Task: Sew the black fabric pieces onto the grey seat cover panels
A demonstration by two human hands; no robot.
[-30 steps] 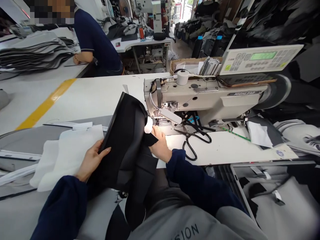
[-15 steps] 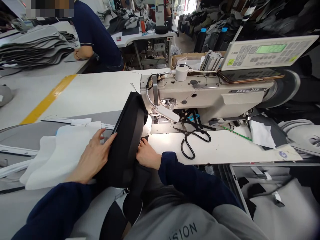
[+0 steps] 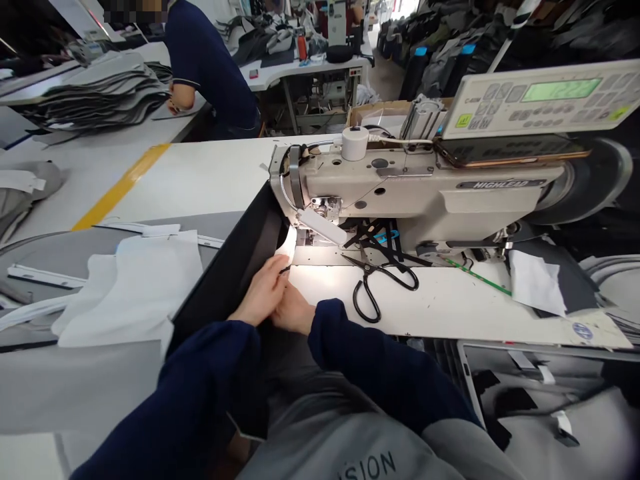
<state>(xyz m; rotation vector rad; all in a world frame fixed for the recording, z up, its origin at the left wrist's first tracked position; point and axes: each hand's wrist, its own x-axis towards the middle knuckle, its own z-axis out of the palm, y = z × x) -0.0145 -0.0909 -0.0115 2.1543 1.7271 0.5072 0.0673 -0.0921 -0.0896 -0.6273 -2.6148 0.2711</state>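
A large black fabric piece [image 3: 227, 263] leans up on its side by the head of the sewing machine [image 3: 430, 180]. My left hand [image 3: 263, 290] lies over its near right edge, fingers closed on the fabric just below a white strip [image 3: 287, 245]. Pressed up against it, my right hand [image 3: 294, 308] grips the same edge, its fingertips partly hidden by the left hand. The needle area [image 3: 320, 237] is lit, right of the fabric. Black-handled scissors [image 3: 373, 273] lie on the white table to the right of my hands.
White and grey cloth pieces [image 3: 135, 280] cover the table at left. Black straps [image 3: 380, 237] lie under the machine arm. A phone [image 3: 510, 152] rests on the machine below the control panel [image 3: 545, 100]. A co-worker [image 3: 210, 73] sits at the far left table.
My left hand has left the outer side of the black fabric and joined my right hand at its inner edge. The fabric has tilted lower to the left.
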